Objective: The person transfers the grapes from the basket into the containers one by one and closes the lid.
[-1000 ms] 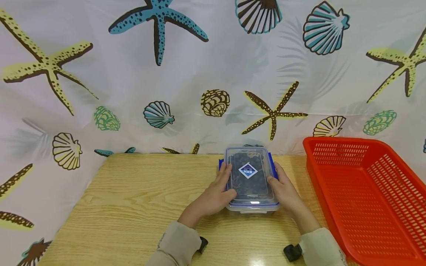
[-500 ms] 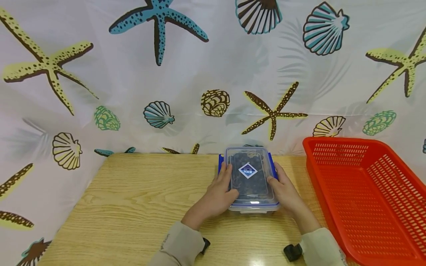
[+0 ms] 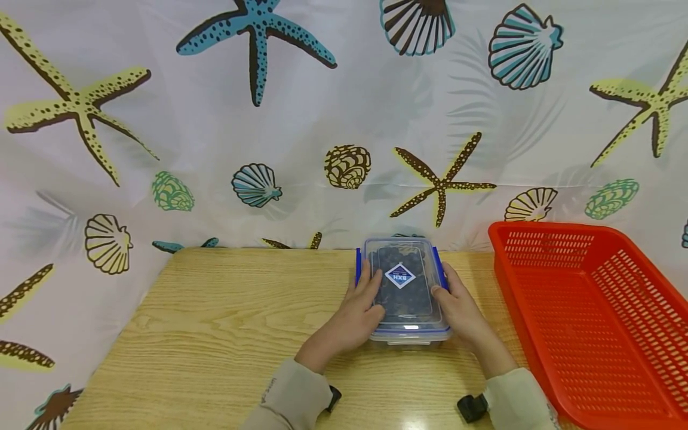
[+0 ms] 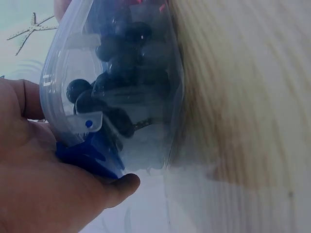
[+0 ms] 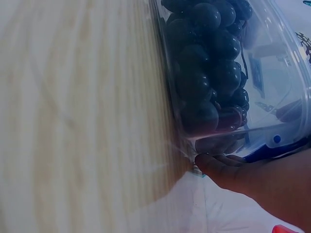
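A clear plastic food container (image 3: pixel 405 304) with a blue-rimmed lid stands on the wooden table near its back edge. Dark round grapes (image 5: pixel 206 73) show through its wall. My left hand (image 3: pixel 352 313) lies over the left edge, thumb and a finger on the lid, other fingers down at the blue side latch (image 4: pixel 95 155). This latch hangs at a slant against the wall in the left wrist view. My right hand (image 3: pixel 462 307) grips the right side, thumb on the lid and fingers along the wall by the right latch (image 3: pixel 442 269).
A red plastic basket (image 3: pixel 580 334) with perforated walls stands to the right, close to my right forearm. Behind the wooden table (image 3: pixel 226 322) hangs a white cloth (image 3: pixel 306 125) printed with shells and starfish.
The left latch, sticking outward earlier, now lies closer to the container's side. My left hand has shifted slightly right, a finger further onto the lid. My right hand stays in place.
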`<act>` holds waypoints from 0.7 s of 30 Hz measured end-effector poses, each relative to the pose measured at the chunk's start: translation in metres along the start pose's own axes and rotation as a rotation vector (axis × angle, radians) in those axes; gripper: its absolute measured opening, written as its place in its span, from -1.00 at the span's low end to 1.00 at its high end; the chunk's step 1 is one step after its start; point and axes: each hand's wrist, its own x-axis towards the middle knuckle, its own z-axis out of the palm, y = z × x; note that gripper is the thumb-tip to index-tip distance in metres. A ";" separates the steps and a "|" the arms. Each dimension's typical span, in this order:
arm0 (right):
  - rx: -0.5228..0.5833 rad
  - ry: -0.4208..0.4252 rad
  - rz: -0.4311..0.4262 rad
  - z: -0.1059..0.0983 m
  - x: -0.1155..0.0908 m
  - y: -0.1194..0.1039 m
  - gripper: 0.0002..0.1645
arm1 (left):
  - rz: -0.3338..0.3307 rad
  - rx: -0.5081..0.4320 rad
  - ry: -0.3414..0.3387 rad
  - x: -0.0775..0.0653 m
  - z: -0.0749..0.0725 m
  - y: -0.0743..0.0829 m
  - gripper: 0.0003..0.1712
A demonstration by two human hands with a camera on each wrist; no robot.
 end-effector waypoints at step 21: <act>-0.016 -0.008 -0.024 -0.001 -0.002 0.000 -0.21 | 0.085 0.040 -0.012 0.001 0.002 0.000 -0.36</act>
